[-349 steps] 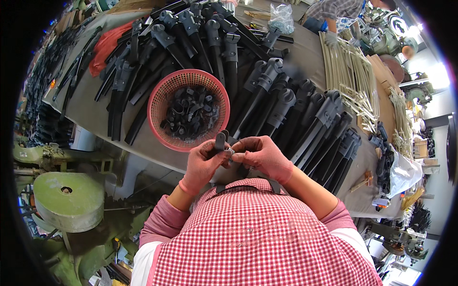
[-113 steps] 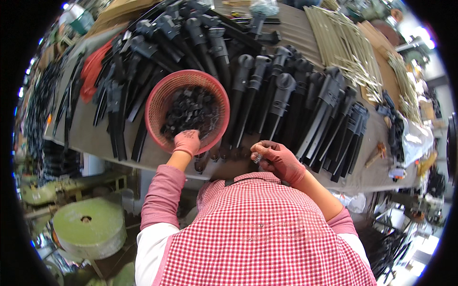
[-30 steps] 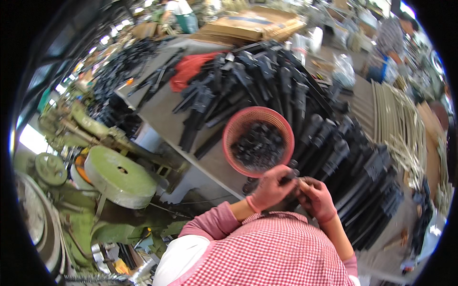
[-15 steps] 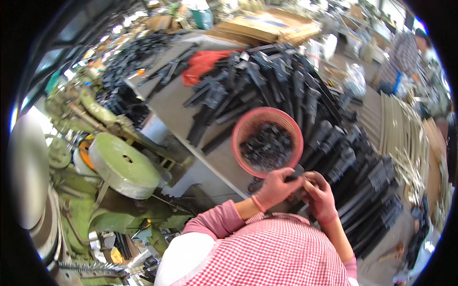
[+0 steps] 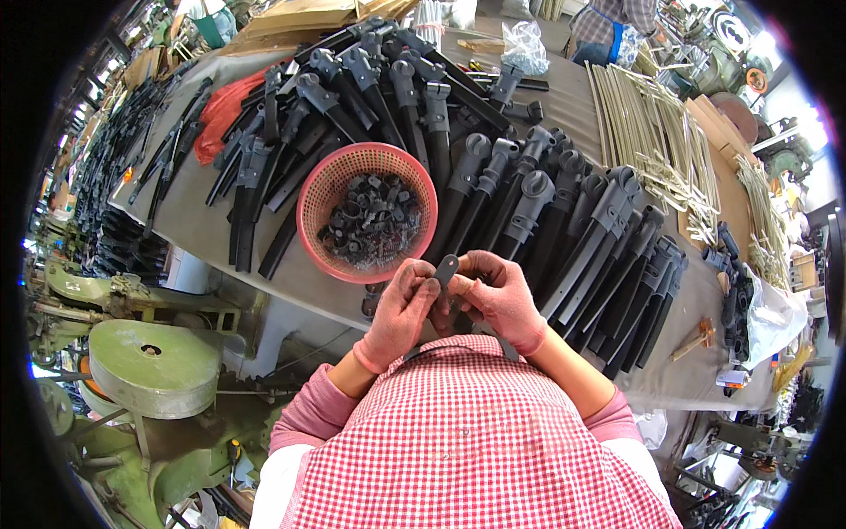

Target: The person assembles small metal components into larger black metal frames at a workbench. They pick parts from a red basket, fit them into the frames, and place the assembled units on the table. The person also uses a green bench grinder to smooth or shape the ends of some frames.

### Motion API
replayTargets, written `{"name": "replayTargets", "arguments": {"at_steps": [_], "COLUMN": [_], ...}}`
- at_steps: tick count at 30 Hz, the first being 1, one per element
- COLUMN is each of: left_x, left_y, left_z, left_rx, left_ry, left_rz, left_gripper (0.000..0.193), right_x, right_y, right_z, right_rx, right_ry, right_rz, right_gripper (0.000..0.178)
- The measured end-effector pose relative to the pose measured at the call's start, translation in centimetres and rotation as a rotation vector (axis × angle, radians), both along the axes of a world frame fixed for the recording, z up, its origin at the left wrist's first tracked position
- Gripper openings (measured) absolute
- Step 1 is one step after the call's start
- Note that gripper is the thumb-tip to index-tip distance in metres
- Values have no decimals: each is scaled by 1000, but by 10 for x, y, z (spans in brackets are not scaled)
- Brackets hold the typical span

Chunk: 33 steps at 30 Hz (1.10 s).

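Both of my hands wear thin pinkish-red gloves and meet in front of my chest, just below the basket. My left hand [image 5: 399,310] pinches a small dark grey flat piece [image 5: 447,268] with a rounded end and a hole, which sticks up between the hands. Against its lower part the fingers of my right hand [image 5: 500,300] are pressed, also closed. The bottom end of the piece is hidden by my fingers. Right ahead stands a pink plastic basket [image 5: 317,164] heaped with small black plastic fittings [image 5: 372,216].
Black tubes with grey plastic heads [image 5: 533,198] lie in heaps beyond and right of the basket on the grey table [image 5: 216,231]. A red cloth [image 5: 227,108] and pale strips [image 5: 648,132] lie farther off. Green machinery [image 5: 150,366] stands left; a hammer [image 5: 696,339] lies right. Another person [image 5: 608,26] is at the back.
My view has swung to the right, so the basket and table appear farther left. My hands stay together, and the flat piece now shows clearly between them.
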State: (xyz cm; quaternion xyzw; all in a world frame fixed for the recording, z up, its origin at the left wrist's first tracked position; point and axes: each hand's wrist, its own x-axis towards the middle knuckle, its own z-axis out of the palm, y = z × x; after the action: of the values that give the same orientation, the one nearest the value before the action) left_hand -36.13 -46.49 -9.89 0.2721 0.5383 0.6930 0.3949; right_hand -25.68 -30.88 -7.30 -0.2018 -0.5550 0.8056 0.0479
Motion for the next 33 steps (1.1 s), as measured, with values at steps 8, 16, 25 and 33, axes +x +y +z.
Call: {"name": "replayTargets", "arguments": {"at_steps": [8,16,25,33], "left_x": [19,-16,-148,-162], "left_y": [-27,-62,-33,-28], "left_z": [-37,-112,-143,-156], "left_rx": [-59,-535,-1318,-1221], "left_ry": [-334,11,1229,1201], "left_rz": [83,281,-33,8], "left_gripper": [23,25,18,17], "right_x": [0,-30,-68,-23], "right_y": [-24,-39,-93,-43], "right_z": [-39,-125,-217,-153], "right_rx": [232,968,1140,-247], "right_ry": [-29,-194,-251,-481], "right_rz": [203,598,740,99], "right_gripper": [28,31,28,18]}}
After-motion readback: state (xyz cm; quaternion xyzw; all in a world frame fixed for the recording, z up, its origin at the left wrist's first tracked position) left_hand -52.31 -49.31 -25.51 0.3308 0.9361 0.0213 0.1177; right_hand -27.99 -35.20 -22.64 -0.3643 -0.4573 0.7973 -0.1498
